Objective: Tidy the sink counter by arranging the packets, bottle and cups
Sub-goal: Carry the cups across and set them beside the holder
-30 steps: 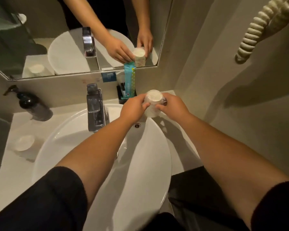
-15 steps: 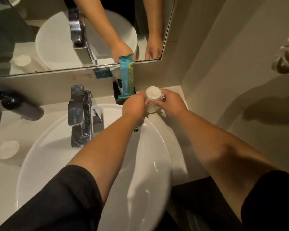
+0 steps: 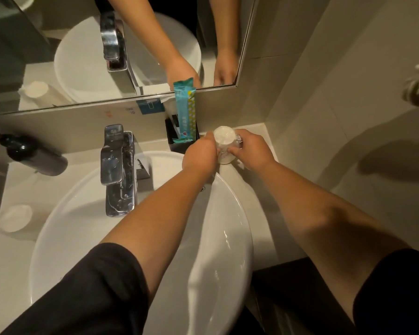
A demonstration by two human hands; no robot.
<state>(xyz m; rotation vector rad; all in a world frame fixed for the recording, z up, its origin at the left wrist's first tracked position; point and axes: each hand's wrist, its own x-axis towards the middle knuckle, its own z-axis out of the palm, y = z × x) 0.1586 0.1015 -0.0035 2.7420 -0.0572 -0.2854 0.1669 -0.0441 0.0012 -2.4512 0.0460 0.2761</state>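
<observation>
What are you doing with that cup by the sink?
A person is tidying a bathroom counter. Both hands, the left hand and the right hand, hold a wrapped white cup at the back right corner of the counter, beside the white basin. Just behind it, a teal packet stands upright in a small black holder. A second wrapped cup sits on the left side, near a dark pump bottle.
</observation>
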